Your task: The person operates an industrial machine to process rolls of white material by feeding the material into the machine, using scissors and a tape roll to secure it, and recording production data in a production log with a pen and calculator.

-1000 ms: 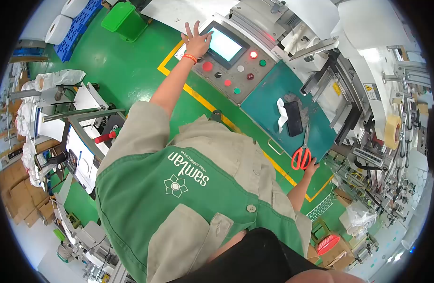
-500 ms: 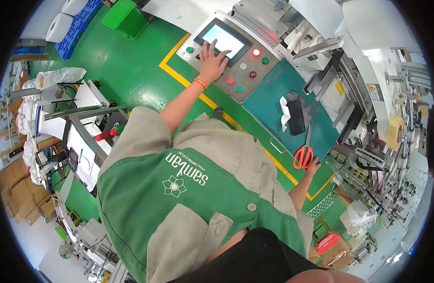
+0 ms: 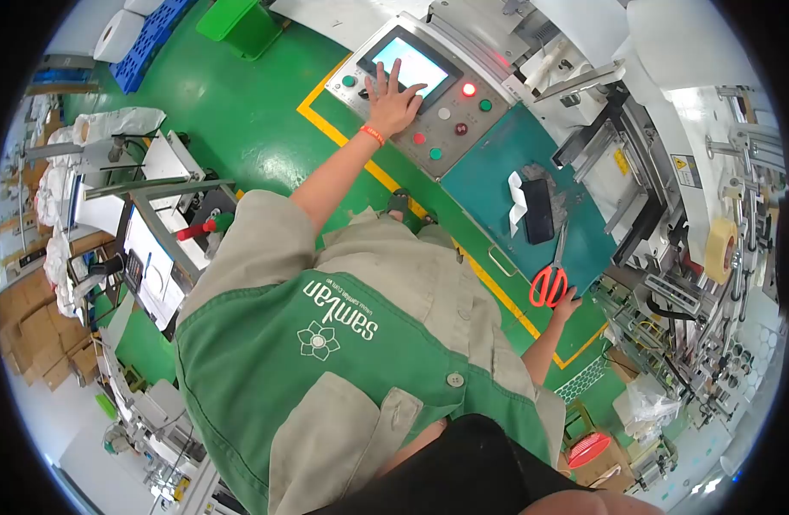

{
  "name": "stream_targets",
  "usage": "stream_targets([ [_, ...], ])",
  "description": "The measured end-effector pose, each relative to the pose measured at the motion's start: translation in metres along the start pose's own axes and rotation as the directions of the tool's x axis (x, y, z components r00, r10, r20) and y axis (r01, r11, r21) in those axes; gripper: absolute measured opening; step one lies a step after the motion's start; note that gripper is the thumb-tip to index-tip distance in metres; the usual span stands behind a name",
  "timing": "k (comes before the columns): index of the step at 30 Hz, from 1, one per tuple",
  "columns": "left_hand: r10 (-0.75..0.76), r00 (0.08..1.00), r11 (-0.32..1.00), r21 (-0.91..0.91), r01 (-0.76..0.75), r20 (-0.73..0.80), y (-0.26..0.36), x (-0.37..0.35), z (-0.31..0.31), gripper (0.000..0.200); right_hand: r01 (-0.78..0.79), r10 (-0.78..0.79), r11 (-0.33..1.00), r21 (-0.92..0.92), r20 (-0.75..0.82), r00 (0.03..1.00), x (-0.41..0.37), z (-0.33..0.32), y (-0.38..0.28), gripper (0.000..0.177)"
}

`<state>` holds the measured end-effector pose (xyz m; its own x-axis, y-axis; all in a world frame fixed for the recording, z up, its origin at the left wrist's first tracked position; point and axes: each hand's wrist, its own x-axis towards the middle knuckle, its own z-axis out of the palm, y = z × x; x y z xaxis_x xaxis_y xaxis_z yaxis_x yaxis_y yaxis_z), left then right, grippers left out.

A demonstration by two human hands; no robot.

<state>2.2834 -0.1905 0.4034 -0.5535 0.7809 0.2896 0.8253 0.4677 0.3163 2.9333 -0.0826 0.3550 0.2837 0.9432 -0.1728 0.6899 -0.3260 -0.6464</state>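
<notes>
My left hand (image 3: 392, 107) is over the touchscreen (image 3: 418, 70) of a grey control panel, its fingers spread and holding nothing. Some fingertips overlap the lit display; whether they press on it cannot be told. An orange band circles that wrist. My right hand (image 3: 567, 306) rests at the near right corner of a teal work surface (image 3: 489, 184), close beside the handles of orange-handled scissors (image 3: 550, 285). Its fingers look loosely extended, partly hidden, with nothing visible in them. The scissors lie with their blades toward a black phone (image 3: 538, 210) and a curled white strip (image 3: 517, 202).
The panel carries several buttons, including a lit red one (image 3: 469, 89). A machine with a dark frame (image 3: 626, 184) borders the teal surface. A tape roll (image 3: 720, 249) sits at right. Behind left stand a green bin (image 3: 240, 30) and a blue pallet (image 3: 150, 43).
The view has shifted slightly. My left hand's fingers have moved a little over the touchscreen, more upright now. My right hand stays by the scissors. More of my feet shows below the panel.
</notes>
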Motion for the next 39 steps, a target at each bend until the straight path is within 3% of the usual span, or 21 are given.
stream_targets([
  [2, -0.071, 0.997, 0.994, -0.08, 0.074, 0.035, 0.005, -0.002, -0.015, 0.037, 0.011, -0.012, 1.0, 0.025, 0.014, 1.0, 0.01, -0.001, 0.0, 0.076],
  [4, -0.159, 0.987, 0.981, -0.119, 0.156, -0.021, 0.005, -0.02, -0.036, 0.039, -0.063, 0.09, 0.96, 0.274, -0.088, 0.992, 0.006, -0.01, -0.003, 0.073],
  [5, -0.238, 0.968, 0.96, -0.165, 0.224, -0.074, 0.002, -0.031, -0.048, 0.041, 0.12, -0.11, 0.992, 0.036, -0.206, 0.972, 0.005, -0.013, -0.006, 0.068],
  [7, -0.355, 0.933, 0.928, -0.142, 0.344, -0.055, -0.012, -0.071, -0.065, 0.049, 0.248, -0.316, 0.931, -0.269, -0.248, 0.916, -0.049, -0.027, -0.101, 0.056],
  [8, -0.407, 0.913, 0.909, -0.108, 0.402, -0.028, -0.024, -0.096, -0.067, 0.052, 0.415, -0.449, 0.891, -0.181, -0.222, 0.866, -0.066, -0.021, -0.136, 0.049],
  [10, -0.514, 0.855, 0.857, 0.005, 0.515, 0.076, -0.04, -0.147, -0.084, 0.058, 0.66, -0.657, 0.751, -0.017, -0.122, 0.744, -0.1, 0.008, -0.207, 0.037],
  [12, -0.584, 0.81, 0.809, 0.127, 0.574, 0.062, -0.057, -0.195, -0.1, 0.065, 0.765, -0.799, 0.597, 0.242, 0.087, 0.596, -0.15, 0.054, -0.285, 0.03],
  [14, -0.673, 0.74, 0.737, 0.111, 0.667, 0.022, -0.075, -0.23, -0.117, 0.068, 0.765, -0.871, 0.49, 0.418, 0.243, 0.426, -0.197, 0.107, -0.338, 0.024],
  [16, -0.788, 0.615, 0.611, 0.08, 0.787, -0.026, -0.096, -0.252, -0.133, 0.081, 0.753, -0.958, 0.266, 0.601, 0.252, 0.137, -0.244, 0.167, -0.381, 0.025],
  [17, -0.808, 0.587, 0.584, 0.065, 0.809, -0.044, -0.108, -0.262, -0.138, 0.081, 0.71, -0.97, 0.192, 0.678, 0.242, 0.031, -0.274, 0.195, -0.406, 0.027],
  [19, -0.899, 0.433, 0.436, -0.049, 0.899, -0.063, -0.143, -0.288, -0.15, 0.088, 0.625, -0.966, 0.079, 0.777, 0.214, -0.144, -0.335, 0.236, -0.448, 0.028],
  [21, -0.942, 0.32, 0.331, -0.122, 0.936, -0.102, -0.176, -0.311, -0.155, 0.094, 0.461, -0.927, -0.018, 0.887, 0.159, -0.341, -0.41, 0.282, -0.491, 0.032],
  [23, -0.968, 0.242, 0.252, -0.22, 0.942, -0.071, -0.212, -0.328, -0.166, 0.095, 0.423, -0.866, -0.115, 0.899, 0.118, -0.486, -0.483, 0.318, -0.518, 0.034],
  [24, -0.981, 0.144, 0.176, -0.282, 0.943, -0.131, -0.233, -0.331, -0.176, 0.095, 0.393, -0.817, -0.18, 0.902, 0.085, -0.57, -0.518, 0.338, -0.525, 0.033],
  [26, -0.969, 0.218, 0.237, -0.194, 0.952, -0.116, -0.258, -0.348, -0.202, 0.094, 0.242, -0.666, -0.264, 0.933, 0.005, -0.746, -0.596, 0.377, -0.537, 0.032],
  [27, -0.987, 0.071, 0.106, -0.248, 0.963, -0.148, -0.261, -0.354, -0.212, 0.094, 0.147, -0.556, -0.31, 0.939, -0.054, -0.829, -0.634, 0.39, -0.537, 0.03],
  [28, -0.973, 0.114, 0.163, -0.247, 0.955, -0.201, -0.274, -0.357, -0.227, 0.093, 0.054, -0.458, -0.342, 0.938, -0.116, -0.881, -0.675, 0.402, -0.536, 0.029],
  [29, -0.949, 0.188, 0.247, -0.222, 0.943, -0.255, -0.29, -0.367, -0.244, 0.091, -0.031, -0.391, -0.322, 0.946, -0.163, -0.906, -0.722, 0.411, -0.535, 0.029],
  [33, -0.942, -0.007, 0.11, -0.329, 0.938, -0.336, -0.319, -0.394, -0.27, 0.087, -0.295, -0.106, -0.345, 0.891, -0.349, -0.931, -0.883, 0.437, -0.536, 0.025],
  [36, -0.903, -0.242, -0.079, -0.418, 0.905, -0.354, -0.338, -0.408, -0.27, 0.084, -0.433, 0.107, -0.32, 0.843, -0.422, -0.9, -1.002, 0.492, -0.517, 0.024],
  [39, -0.834, -0.372, -0.193, -0.416, 0.889, -0.407, -0.367, -0.414, -0.271, 0.082, -0.654, 0.344, -0.345, 0.673, -0.558, -0.755, -1.105, 0.554, -0.483, 0.031],
])
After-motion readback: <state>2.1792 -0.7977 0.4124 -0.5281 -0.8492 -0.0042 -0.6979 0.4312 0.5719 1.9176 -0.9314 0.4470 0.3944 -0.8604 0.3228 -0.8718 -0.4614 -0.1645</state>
